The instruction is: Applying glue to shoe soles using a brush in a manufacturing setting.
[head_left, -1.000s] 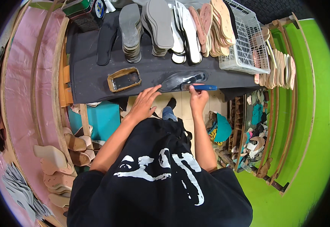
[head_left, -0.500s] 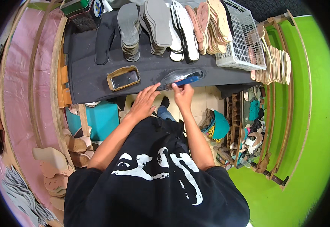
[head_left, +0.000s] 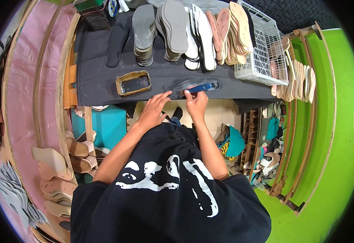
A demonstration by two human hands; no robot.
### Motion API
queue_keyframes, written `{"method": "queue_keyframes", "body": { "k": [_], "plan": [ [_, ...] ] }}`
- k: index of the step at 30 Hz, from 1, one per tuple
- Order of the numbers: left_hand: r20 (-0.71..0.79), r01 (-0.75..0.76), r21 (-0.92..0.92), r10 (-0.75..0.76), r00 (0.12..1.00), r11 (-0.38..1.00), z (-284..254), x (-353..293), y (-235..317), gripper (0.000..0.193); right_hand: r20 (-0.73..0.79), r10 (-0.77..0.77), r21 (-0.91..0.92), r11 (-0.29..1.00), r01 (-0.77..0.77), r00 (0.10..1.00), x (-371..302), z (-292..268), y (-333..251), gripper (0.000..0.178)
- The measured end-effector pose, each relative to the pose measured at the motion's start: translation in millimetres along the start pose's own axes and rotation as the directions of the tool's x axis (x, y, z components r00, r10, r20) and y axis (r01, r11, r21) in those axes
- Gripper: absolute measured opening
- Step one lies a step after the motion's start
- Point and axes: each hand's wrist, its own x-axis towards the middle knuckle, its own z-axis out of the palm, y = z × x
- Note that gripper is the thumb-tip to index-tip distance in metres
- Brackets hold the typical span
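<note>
A dark, glossy insole (head_left: 216,85) lies flat near the front edge of the black-covered table. My right hand (head_left: 196,104) pinches a blue-handled brush (head_left: 202,87) low over it, the handle slanting up to the right; its working end, by my fingers, is hard to make out. Flat and with fingers stretched, my left hand (head_left: 154,109) rests at the table's front edge, fingertips by the insole's left end. Left of the insole stands a small tub (head_left: 122,91) with a brown, crusted rim and a dark inside.
Along the back are stacks of grey soles (head_left: 143,30), white insoles (head_left: 206,44) and tan insoles (head_left: 239,30). A white plastic crate (head_left: 262,77) stands at the right, a dark can (head_left: 96,18) at the back left. Wooden racks (head_left: 322,73) flank both sides.
The blue handle has shifted slightly left over the insole, with my right hand still pinching it. My left hand stays nearly in place. The whole view has tilted a little.
</note>
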Motion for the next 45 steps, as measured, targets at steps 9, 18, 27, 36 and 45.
{"method": "queue_keyframes", "body": {
  "k": [9, 18, 27, 36, 45],
  "plan": [
    [-0.165, 0.024, -0.145, -0.049, 0.985, 0.989, 2.3, 1.0, 0.8, 0.059, 0.109, -0.079, -0.025, 0.996, 0.082, 0.991, 10.1, 8.1, -8.6, 0.015],
    [-0.197, 0.027, -0.139, -0.054, 0.979, 0.990, 7.1, -3.3, -10.2, 0.037, 0.158, -0.096, -0.081, 0.991, 0.109, 0.983, 7.7, 9.1, -5.0, 0.013],
    [-0.230, 0.030, -0.154, -0.065, 0.971, 0.988, 7.9, -1.6, -14.9, 0.031, 0.222, -0.218, -0.018, 0.974, 0.227, 0.951, 10.6, 12.2, -15.8, 0.011],
    [-0.257, -0.003, -0.130, -0.031, 0.966, 0.991, 7.8, 1.1, -17.8, 0.028, 0.154, -0.248, -0.053, 0.964, 0.259, 0.956, 19.1, 14.9, -16.9, 0.010],
    [-0.256, 0.012, -0.129, -0.045, 0.966, 0.992, 7.0, 0.0, -17.2, 0.029, 0.119, -0.147, -0.055, 0.987, 0.154, 0.982, 24.1, 16.1, -30.3, 0.009]
  ]
}}
